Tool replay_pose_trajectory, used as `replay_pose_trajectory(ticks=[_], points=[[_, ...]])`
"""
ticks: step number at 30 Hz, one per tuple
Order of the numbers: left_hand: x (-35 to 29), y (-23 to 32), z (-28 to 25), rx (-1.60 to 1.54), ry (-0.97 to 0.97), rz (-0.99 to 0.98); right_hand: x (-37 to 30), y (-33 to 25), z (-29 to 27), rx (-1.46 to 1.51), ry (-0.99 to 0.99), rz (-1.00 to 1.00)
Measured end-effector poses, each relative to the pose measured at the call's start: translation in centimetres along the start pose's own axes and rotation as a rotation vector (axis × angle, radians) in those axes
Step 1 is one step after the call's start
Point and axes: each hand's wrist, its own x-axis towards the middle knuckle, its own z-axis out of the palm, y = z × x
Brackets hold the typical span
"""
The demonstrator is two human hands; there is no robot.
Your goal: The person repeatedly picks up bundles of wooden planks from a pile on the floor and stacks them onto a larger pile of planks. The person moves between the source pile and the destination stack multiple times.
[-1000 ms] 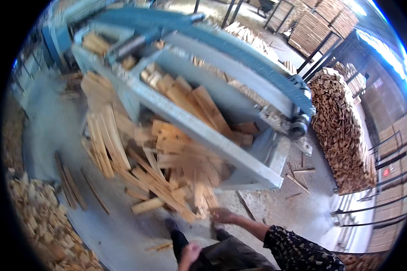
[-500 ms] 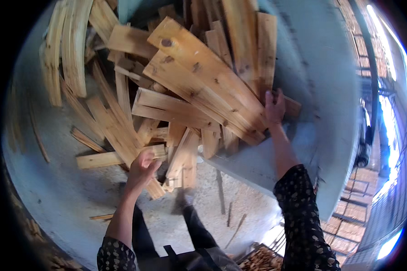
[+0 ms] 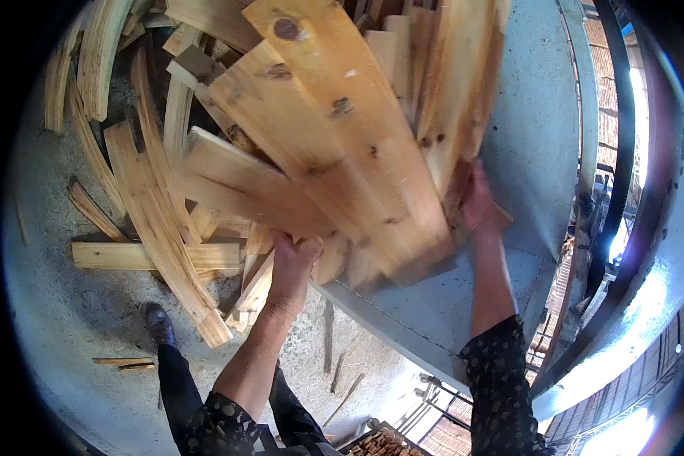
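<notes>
Several long wooden planks (image 3: pixel 342 106) with dark knots lie fanned over a pale blue-grey metal surface, their near ends blurred. At their right side, my right hand (image 3: pixel 479 201) is closed against the plank edges, with its fingers partly hidden by the wood. A shorter wide board (image 3: pixel 243 186) slants out from under the fan on the left. My left hand (image 3: pixel 292 266) is closed at the near end of that board, with some of its fingers out of sight. Small board pieces lie just beside the left hand.
Loose boards (image 3: pixel 156 220) are heaped on the concrete floor at left, with curved slabs (image 3: pixel 102 61) behind them. A blue-grey metal panel (image 3: pixel 532 144) rises at right. A bin of wood scraps (image 3: pixel 384 442) stands at the bottom edge, and thin splinters (image 3: pixel 125 363) lie near my foot.
My left hand has moved right and up to the boards, from above the loose pieces. The fanned planks sit nearer and their near ends have shifted. My right hand has closed in against their edge.
</notes>
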Motion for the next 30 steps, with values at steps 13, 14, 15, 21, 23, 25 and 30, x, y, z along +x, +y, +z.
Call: replay_pose_trajectory(ticks=[13,14,15,21,23,25,30], points=[[-0.1,6.8,-9.2,0.336,0.046,-0.015,-13.1,17.9,12.7,0.743,-0.196,0.391],[-0.4,7.1,-10.2,0.361,0.024,-0.054,-14.2,18.1,14.5,0.766,-0.197,0.333],[-0.7,7.2,-11.2,0.385,0.000,-0.095,-15.2,18.3,15.8,0.788,-0.194,0.274],[-2.6,5.4,-13.9,0.434,-0.062,-0.084,-19.4,17.2,16.4,0.399,-0.150,0.299],[-5.2,7.4,-11.7,0.442,-0.084,-0.168,-21.1,14.7,14.8,0.285,-0.237,0.256],[-8.1,7.8,-11.0,0.274,-0.125,-0.218,-23.7,9.1,14.2,0.261,-0.236,0.325],[-17.5,14.9,-1.3,0.096,-0.088,-0.257,-28.6,-9.6,9.4,0.013,-0.221,0.072]])
